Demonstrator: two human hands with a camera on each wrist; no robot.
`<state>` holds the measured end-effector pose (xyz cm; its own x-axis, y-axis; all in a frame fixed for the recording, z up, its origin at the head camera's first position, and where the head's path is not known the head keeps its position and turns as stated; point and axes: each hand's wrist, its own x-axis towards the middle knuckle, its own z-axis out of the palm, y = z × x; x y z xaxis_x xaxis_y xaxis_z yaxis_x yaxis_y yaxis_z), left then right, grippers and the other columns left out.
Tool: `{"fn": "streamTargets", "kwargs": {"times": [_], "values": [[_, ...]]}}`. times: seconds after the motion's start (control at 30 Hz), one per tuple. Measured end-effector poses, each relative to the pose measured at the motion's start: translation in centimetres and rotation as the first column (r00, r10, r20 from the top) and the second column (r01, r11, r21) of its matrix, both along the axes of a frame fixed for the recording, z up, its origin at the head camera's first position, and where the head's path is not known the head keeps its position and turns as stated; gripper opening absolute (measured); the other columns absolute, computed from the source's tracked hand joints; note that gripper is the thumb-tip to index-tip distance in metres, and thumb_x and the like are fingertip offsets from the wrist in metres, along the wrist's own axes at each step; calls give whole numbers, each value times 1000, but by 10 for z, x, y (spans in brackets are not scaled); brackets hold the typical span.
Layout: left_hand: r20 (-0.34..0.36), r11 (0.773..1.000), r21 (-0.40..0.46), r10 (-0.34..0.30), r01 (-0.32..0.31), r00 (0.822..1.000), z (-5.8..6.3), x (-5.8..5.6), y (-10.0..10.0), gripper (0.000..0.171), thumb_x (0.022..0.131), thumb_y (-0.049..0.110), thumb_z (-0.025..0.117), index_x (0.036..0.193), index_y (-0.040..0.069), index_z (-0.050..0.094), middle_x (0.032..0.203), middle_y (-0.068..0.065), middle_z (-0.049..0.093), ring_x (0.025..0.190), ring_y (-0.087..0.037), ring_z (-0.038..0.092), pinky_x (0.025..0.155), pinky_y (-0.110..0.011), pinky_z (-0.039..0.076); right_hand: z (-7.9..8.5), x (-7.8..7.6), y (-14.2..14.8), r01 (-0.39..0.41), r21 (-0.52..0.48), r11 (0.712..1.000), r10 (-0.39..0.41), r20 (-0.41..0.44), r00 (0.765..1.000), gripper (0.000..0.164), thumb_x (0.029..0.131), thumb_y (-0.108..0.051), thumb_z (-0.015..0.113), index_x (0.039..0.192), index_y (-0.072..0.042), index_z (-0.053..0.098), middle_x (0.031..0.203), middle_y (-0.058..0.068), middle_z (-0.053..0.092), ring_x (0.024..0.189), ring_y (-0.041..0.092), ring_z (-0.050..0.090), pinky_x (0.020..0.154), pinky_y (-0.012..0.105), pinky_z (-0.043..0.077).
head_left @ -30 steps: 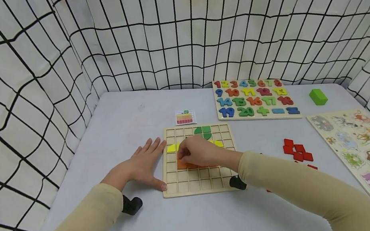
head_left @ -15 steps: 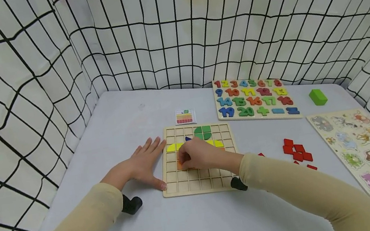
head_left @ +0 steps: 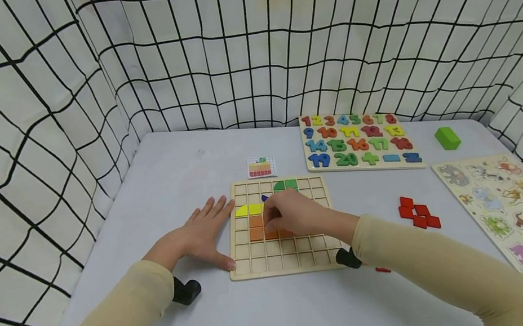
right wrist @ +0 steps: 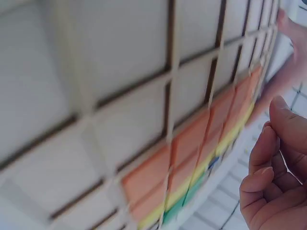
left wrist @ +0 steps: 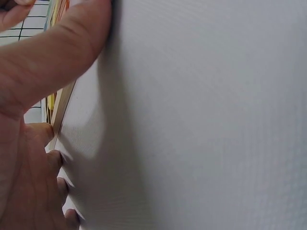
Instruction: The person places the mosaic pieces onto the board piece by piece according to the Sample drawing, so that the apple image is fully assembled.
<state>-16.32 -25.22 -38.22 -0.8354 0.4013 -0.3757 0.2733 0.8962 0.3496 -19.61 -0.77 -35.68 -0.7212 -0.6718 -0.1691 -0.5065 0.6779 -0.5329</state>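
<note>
A wooden grid board (head_left: 285,264) lies flat on the table. It bears orange square tiles (head_left: 256,235), yellow tiles (head_left: 250,210), green tiles (head_left: 290,184) and a small blue piece (head_left: 264,198). My left hand (head_left: 196,239) rests spread on the table, thumb and fingertips against the board's left edge. Over the orange rows is my right hand (head_left: 295,213), hiding the tiles beneath it. In the right wrist view its thumb (right wrist: 288,120) meets the index fingertip while the other fingers curl in; no piece shows between them.
Several red square tiles (head_left: 420,222) lie to the right. Behind the board sits a small pattern card (head_left: 261,167). A number puzzle (head_left: 370,168), a green block (head_left: 447,138) and an animal puzzle (head_left: 482,196) stand further right. Black netting (head_left: 221,38) encloses the table's back and sides.
My right hand has shifted slightly right along the orange rows, uncovering the leftmost orange tiles. My left hand stays in place beside the board.
</note>
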Motion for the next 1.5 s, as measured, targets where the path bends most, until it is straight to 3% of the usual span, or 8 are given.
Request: {"fn": "streamTargets", "kwargs": {"times": [0.3, 0.47, 0.6, 0.8, 0.93, 1.03, 1.3, 1.5], "values": [[-5, 1000, -7, -4, 4, 1000, 2, -1, 1, 136, 70, 61, 87, 164, 3, 7, 172, -23, 1, 158, -48, -3, 125, -67, 7, 6, 1, 93, 111, 20, 994, -110, -24, 994, 4, 95, -11, 73, 97, -11, 76, 89, -3, 71, 83, 13, 61, 76, 24, 56], [-9, 1000, 0, -8, 8, 1000, 2, -1, 1, 136, 70, 60, 87, 164, 2, 8, 171, -24, 1, 157, -49, -2, 125, -69, 7, 3, 14, 145, 136, 54, 989, -137, 27, 990, 11, 94, -8, 73, 104, -12, 76, 94, -4, 72, 87, 12, 61, 78, 24, 57], [-14, 1000, -7, -10, 10, 1000, 2, 0, 1, 136, 70, 61, 87, 164, 2, 8, 171, -24, 1, 157, -49, -2, 125, -69, 8, -4, 30, 168, 151, 89, 985, -158, 77, 984, 14, 91, -14, 78, 105, -17, 76, 95, -7, 71, 90, 12, 61, 77, 22, 57], [-18, 1000, 0, -13, 13, 1000, 3, 0, 3, 137, 69, 61, 87, 164, 1, 8, 171, -25, 2, 157, -50, -1, 124, -69, 8, -17, 51, 172, 121, 162, 979, -119, -23, 993, 20, 83, -28, 86, 99, -23, 76, 96, -10, 64, 90, 9, 58, 71, 17, 54], [-17, 1000, 6, -10, 10, 1000, 5, 1, 4, 136, 69, 59, 87, 163, 1, 9, 171, -26, 3, 157, -50, -1, 124, -70, 8, -20, 59, 167, 118, 188, 975, -95, -128, 987, 23, 80, -27, 89, 98, -23, 74, 95, -9, 60, 89, 8, 56, 71, 16, 55], [-18, 1000, 3, -6, 6, 1000, 5, 1, 5, 136, 69, 59, 88, 163, 1, 9, 171, -26, 3, 157, -50, -1, 124, -70, 9, -19, 61, 165, 113, 180, 977, -85, -153, 985, 25, 79, -24, 89, 98, -23, 71, 93, -10, 60, 89, 8, 55, 73, 18, 56], [-16, 1000, -4, 3, -3, 1000, 3, 1, 3, 136, 68, 59, 88, 164, 2, 9, 171, -25, 3, 157, -49, -1, 124, -69, 8, -8, 50, 158, 104, 50, 993, -104, 0, 995, 18, 86, -15, 83, 89, -23, 67, 83, -13, 64, 81, 8, 58, 71, 18, 54], [-14, 1000, 1, 2, -2, 1000, 4, 2, 3, 136, 69, 59, 88, 164, 2, 9, 171, -25, 3, 157, -50, -1, 124, -69, 8, -1, 32, 131, 90, -64, 994, -89, 8, 996, 12, 89, -13, 80, 96, -18, 71, 89, -7, 67, 85, 12, 59, 73, 19, 55]]}}
